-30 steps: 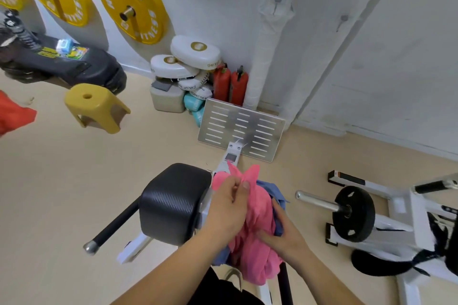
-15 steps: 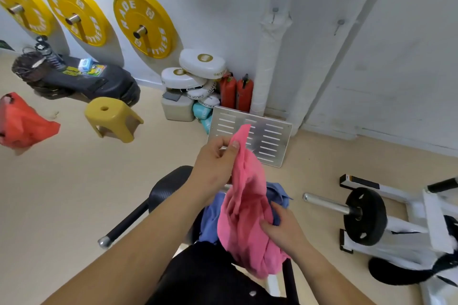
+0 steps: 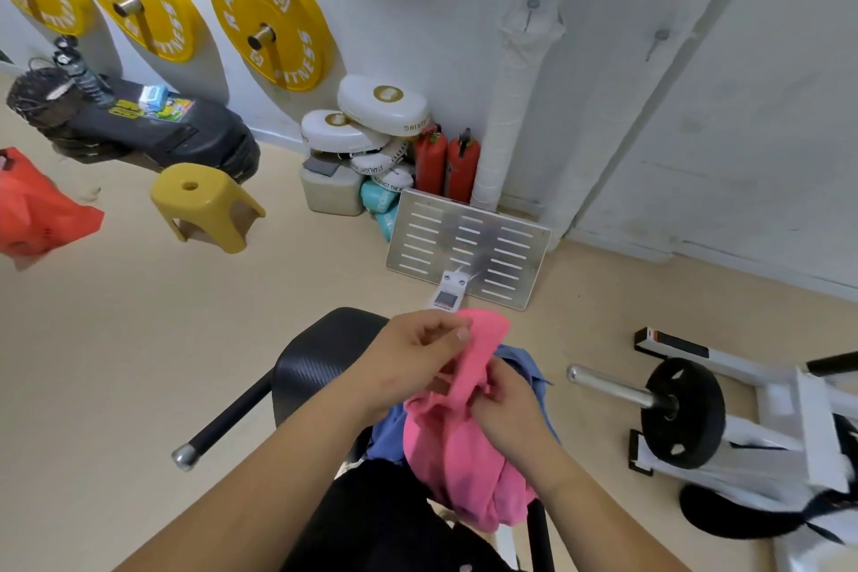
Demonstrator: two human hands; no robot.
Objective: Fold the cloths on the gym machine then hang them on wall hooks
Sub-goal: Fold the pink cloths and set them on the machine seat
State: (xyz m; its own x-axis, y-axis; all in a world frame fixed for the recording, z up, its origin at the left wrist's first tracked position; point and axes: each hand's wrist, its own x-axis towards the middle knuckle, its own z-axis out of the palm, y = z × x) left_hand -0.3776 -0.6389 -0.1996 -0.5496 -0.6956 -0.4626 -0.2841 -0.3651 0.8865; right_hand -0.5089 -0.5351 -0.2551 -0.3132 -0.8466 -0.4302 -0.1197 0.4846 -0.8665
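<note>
A pink cloth point(image 3: 464, 455) hangs bunched in front of me over the gym machine's black pad point(image 3: 320, 353). My left hand point(image 3: 408, 358) pinches its upper edge between thumb and fingers. My right hand point(image 3: 506, 409) grips the cloth just below and to the right. A blue cloth point(image 3: 390, 432) lies under the pink one on the machine, mostly hidden. Two wall hooks, one hook point(image 3: 533, 5) on the white pipe and another hook point(image 3: 661, 35) to its right, stick out of the wall.
The machine's slotted metal footplate point(image 3: 469, 246) stands ahead. A yellow stool point(image 3: 204, 204), an orange bag point(image 3: 37, 209) and a black bag point(image 3: 153, 125) sit left. Yellow weight plates point(image 3: 269, 19) hang on the wall. A white barbell rack point(image 3: 743, 423) stands right.
My left hand has come down from its raised position with the pink cloth's edge. My right hand has shifted up the cloth, close under the left hand.
</note>
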